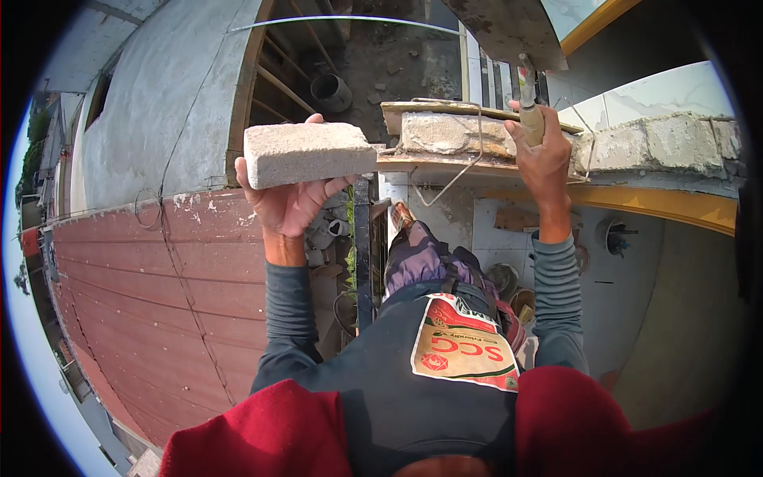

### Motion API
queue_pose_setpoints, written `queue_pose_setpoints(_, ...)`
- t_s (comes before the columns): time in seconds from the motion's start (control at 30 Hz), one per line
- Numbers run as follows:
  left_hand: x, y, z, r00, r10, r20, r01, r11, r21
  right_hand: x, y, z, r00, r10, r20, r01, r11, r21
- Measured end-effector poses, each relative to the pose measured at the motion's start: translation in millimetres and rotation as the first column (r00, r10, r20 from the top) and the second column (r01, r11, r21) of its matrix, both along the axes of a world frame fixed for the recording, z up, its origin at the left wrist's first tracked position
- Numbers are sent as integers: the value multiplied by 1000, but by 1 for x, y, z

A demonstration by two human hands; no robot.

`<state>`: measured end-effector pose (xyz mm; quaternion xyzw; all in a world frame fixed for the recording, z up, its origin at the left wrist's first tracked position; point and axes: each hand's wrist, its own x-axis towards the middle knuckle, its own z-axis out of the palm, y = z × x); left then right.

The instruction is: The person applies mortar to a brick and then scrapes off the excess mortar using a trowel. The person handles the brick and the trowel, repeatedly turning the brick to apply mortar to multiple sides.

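My left hand (290,205) grips a pale, rough block (310,153) from beneath, fingers curled up around its sides, at centre left. In my right hand (547,159) is the handle of a trowel (509,30), its dirty metal blade pointing away from me. Between and beyond my hands, a rough mortared block course (449,133) lies between wooden boards (445,165), with bent metal rods (425,199) hooked around it. The rough wall top (648,147) continues to the right.
A red corrugated roof (151,302) and grey wall (159,95) fill the left. A bucket (330,91) stands below the far side. A dark railing (366,262) runs beside my body. A yellow beam (660,205) crosses at right, above a lower tiled floor (497,250) with scattered items.
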<state>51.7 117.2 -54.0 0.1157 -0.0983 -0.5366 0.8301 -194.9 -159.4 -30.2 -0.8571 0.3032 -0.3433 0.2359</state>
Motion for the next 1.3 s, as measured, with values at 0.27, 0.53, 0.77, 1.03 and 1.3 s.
queue_pose_setpoints(0.27,-192,8,27,979,-146,-139,157,985,72,-142,122,-6,832,231,505,-518,652,554)
queue_pose_setpoints(0.53,-361,10,-121,727,-363,-583,621,711,331,-301,199,-122,989,-34,144,-81,692,718)
queue_pose_setpoints(0.77,-420,18,-220,698,-591,-405,701,446,556,-358,236,-214,958,-263,-116,260,619,742)
queue_pose_setpoints(1.03,-400,6,-358,858,-510,-50,221,279,934,-344,219,-347,959,-186,-215,281,502,818)
queue_pose_setpoints(1.3,-356,-3,-432,904,-314,-292,381,278,882,-383,228,-392,850,-462,-251,365,175,915)
